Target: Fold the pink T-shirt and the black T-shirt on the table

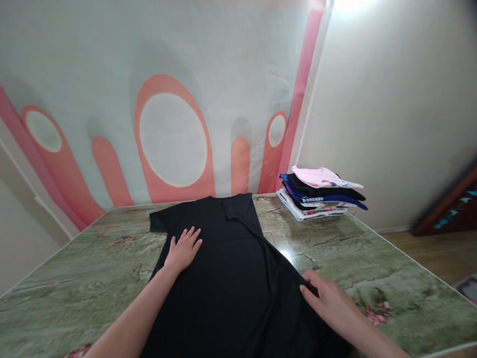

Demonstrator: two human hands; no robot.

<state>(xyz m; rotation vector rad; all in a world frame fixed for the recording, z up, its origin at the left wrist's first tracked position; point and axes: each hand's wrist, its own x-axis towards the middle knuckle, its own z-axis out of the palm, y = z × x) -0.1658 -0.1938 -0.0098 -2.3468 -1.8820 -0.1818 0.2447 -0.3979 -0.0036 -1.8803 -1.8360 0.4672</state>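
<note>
A black T-shirt [223, 278] lies spread on the table, its collar end toward the wall. One sleeve sticks out at the far left, while the right sleeve is folded inward over the body. My left hand [183, 250] rests flat on the left part of the shirt with its fingers spread. At the shirt's right edge, my right hand [324, 301] pinches the fabric between thumb and fingers. Loose creases run from the folded sleeve down toward the front. The shirt's near end passes out of view at the bottom.
A stack of folded clothes [320, 194], pink on top, sits at the table's far right corner. The green marble-patterned table [93, 263] meets a wall with a pink and white printed covering [223, 74]. A dark brown object [447, 204] stands on the floor at right.
</note>
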